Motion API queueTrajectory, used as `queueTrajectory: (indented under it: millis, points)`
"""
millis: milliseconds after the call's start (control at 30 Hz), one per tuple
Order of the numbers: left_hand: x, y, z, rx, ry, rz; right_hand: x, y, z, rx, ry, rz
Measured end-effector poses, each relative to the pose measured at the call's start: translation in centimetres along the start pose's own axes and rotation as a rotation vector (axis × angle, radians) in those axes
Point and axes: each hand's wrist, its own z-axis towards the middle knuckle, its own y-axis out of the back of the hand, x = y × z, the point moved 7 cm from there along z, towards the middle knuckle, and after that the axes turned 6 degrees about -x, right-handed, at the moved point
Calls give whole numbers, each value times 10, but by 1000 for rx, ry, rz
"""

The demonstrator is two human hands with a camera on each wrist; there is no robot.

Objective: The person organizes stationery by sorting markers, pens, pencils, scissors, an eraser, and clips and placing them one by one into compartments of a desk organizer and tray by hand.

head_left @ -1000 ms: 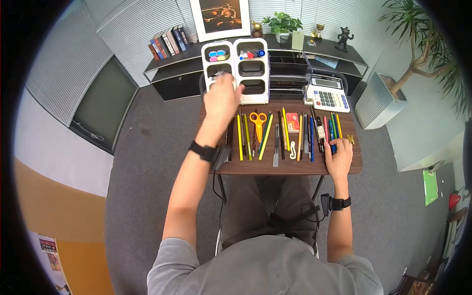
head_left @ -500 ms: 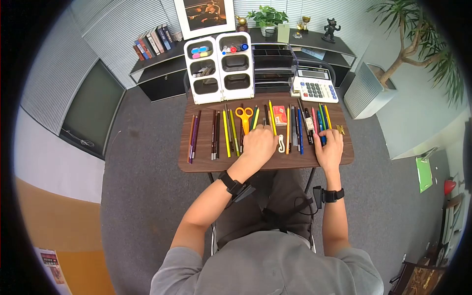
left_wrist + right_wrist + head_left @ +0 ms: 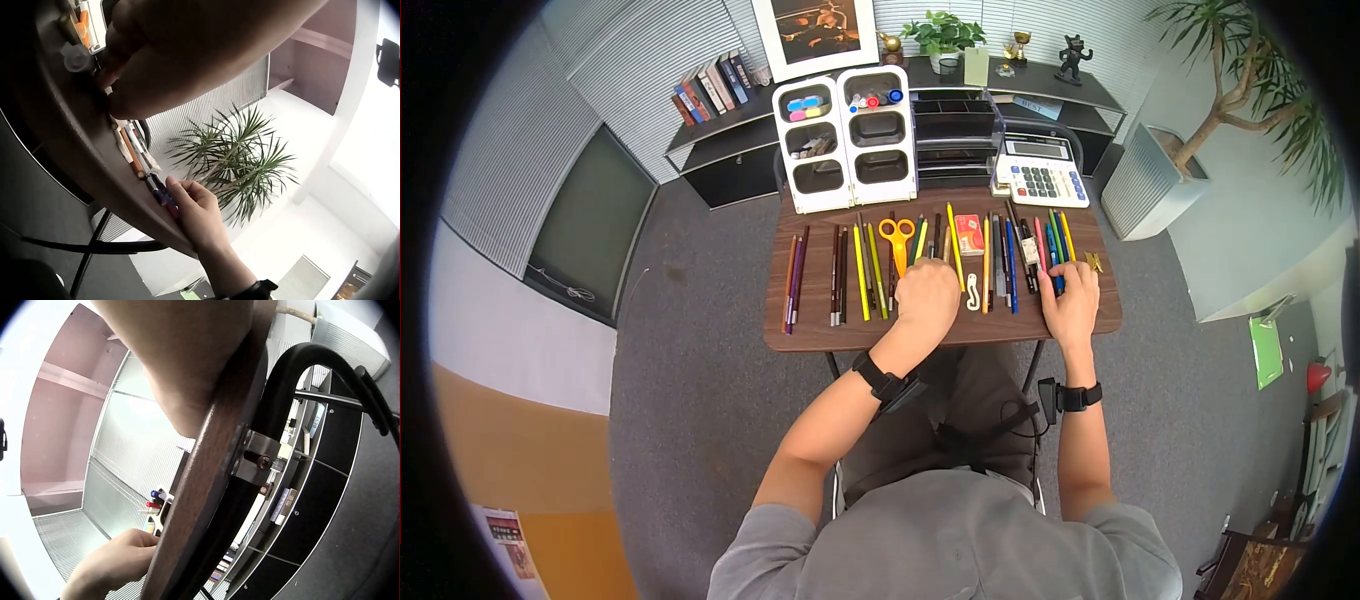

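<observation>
At the table's (image 3: 800,335) far edge: white six-bin organiser (image 3: 846,140); highlighters top left, markers top right, grey oddments middle left, other bins bare. Left hand (image 3: 927,293), fingers curled, covers pencils beside scissors (image 3: 896,239); grip cannot be told. Right hand (image 3: 1072,300) lies flat on coloured pens (image 3: 1055,250).

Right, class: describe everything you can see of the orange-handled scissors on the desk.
The scissors have bright orange loop handles, seemingly plastic, and a short blade part of the same orange. They lie flat and closed on the brown table, handles toward the white organizer, tip toward the person. Pencils lie close on both sides. The left hand rests just beyond the tip; contact cannot be told.
</observation>
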Motion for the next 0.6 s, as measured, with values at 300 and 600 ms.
queueTrajectory:
  millis: [300,600]
  points:
    - [53,105,11,-234,199,-84,1,-1,0,9,2,0]
    - [152,137,60,-405,319,-64,-1,-2,0,16,2,-15]
